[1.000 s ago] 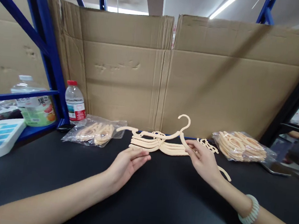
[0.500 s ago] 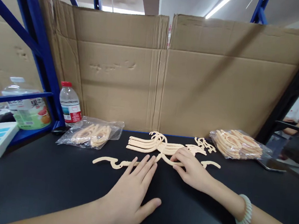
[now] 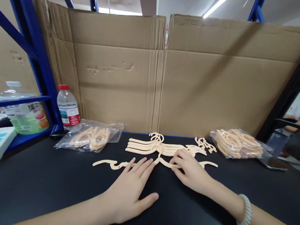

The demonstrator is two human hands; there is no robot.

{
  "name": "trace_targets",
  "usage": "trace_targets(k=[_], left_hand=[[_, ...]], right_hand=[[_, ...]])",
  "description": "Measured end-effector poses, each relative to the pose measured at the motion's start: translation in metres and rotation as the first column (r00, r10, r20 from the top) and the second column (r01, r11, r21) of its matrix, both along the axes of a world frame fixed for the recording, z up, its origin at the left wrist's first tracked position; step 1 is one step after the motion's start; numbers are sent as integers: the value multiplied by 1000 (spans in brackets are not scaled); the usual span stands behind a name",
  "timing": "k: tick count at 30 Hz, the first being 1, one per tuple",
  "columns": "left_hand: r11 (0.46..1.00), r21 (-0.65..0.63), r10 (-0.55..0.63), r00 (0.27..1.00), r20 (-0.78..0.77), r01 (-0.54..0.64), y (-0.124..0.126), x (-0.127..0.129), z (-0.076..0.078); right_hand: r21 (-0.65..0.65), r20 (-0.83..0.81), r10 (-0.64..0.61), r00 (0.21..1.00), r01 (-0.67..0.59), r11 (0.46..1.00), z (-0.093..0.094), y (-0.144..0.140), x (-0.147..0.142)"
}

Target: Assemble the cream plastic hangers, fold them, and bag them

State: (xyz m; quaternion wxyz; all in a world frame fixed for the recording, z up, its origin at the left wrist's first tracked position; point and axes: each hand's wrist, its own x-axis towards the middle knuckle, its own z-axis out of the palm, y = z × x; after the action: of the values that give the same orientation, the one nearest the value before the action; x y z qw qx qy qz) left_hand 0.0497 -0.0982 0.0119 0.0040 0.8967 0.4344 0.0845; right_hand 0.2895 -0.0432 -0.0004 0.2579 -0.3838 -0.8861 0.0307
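A cream plastic folding hanger (image 3: pixel 165 162) lies spread on the black table, its hook toward the back. My left hand (image 3: pixel 130 189) rests flat with fingers spread, the fingertips over the hanger's left arm. Thumb and fingers of my right hand (image 3: pixel 190 170) pinch the hanger's right arm. Just behind lies a row of cream hangers (image 3: pixel 141 146), stacked with their hooks together. Small loose cream hooks (image 3: pixel 205 144) sit to the right of that row.
A clear bag of cream parts (image 3: pixel 93 138) lies at the left, and another bag (image 3: pixel 238 143) at the right beside a phone (image 3: pixel 272 163). A red-capped bottle (image 3: pixel 68 109) stands back left. Cardboard (image 3: pixel 223 81) walls the back. Another person's arm (image 3: pixel 299 121) shows far right.
The hanger's hook end has shifted slightly left and down, with its right arm still pinched by my right hand. My left hand stays spread over the left arm. The view has shifted slightly.
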Motion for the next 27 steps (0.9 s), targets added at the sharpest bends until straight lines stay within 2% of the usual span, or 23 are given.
trace_targets(k=[4, 8, 13, 18, 20, 24, 27], left_hand=[[994, 103, -28, 999, 27, 25, -10, 7, 5], [992, 122, -35, 999, -30, 39, -18, 13, 8], [990, 140, -21, 998, -59, 29, -21, 13, 7], [976, 215, -31, 996, -81, 48, -22, 10, 6], [969, 222, -90, 993, -78, 105, -25, 11, 7], [942, 157, -291, 955, -60, 296, -31, 14, 10], [930, 136, -343, 939, -25, 343, -33, 16, 11]], right_hand=[[-120, 84, 49, 995, -39, 992, 14, -12, 2], [-222, 133, 104, 986, -72, 972, 22, -22, 1], [-235, 163, 91, 982, -51, 971, 26, -24, 0], [-212, 165, 67, 984, -31, 977, 25, -20, 4], [-204, 163, 78, 984, -43, 978, 24, -19, 5], [-185, 149, 74, 986, -46, 982, 20, -19, 3], [-188, 138, 66, 988, -39, 981, 23, -17, 3]])
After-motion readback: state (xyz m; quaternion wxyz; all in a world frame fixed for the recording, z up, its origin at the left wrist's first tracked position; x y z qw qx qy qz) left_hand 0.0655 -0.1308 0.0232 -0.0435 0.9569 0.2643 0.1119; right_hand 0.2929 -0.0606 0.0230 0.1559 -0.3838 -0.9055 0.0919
